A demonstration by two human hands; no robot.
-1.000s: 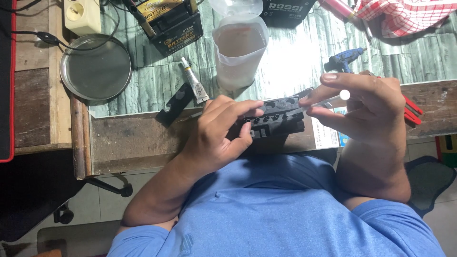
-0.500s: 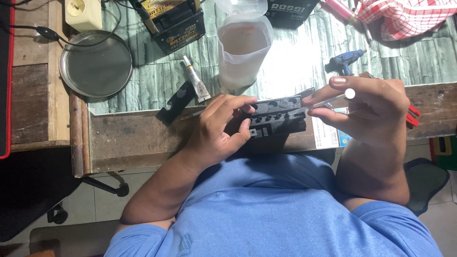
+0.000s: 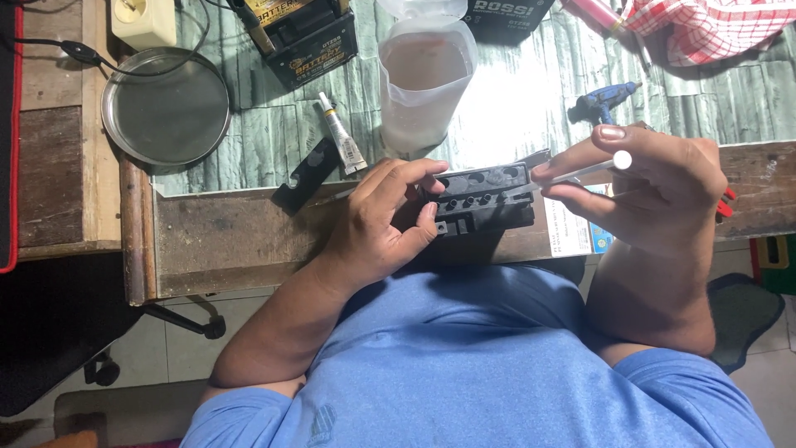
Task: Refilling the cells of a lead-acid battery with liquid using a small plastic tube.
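We clamp the black plastic part point(image 3: 485, 199) in our left hand point(image 3: 377, 220); our right hand point(image 3: 655, 195) pinches a thin white stick point(image 3: 580, 172), probably cleaning the part's holes, just before the plastic jug point(image 3: 425, 70); next needs steady aim.

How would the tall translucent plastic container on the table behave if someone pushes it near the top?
The translucent container stands tall and narrow, so it would probably tip rather than slide. It looks thin-walled, likely light and slightly flexible. Its loose lid might fall off.

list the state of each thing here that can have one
black plastic part: held off the bench, holes facing up
left hand: gripping the part's end
right hand: pinching a thin white stick, tip at the part
clear jug: upright, lid open
round metal dish: empty
small glue tube: lying flat, capped
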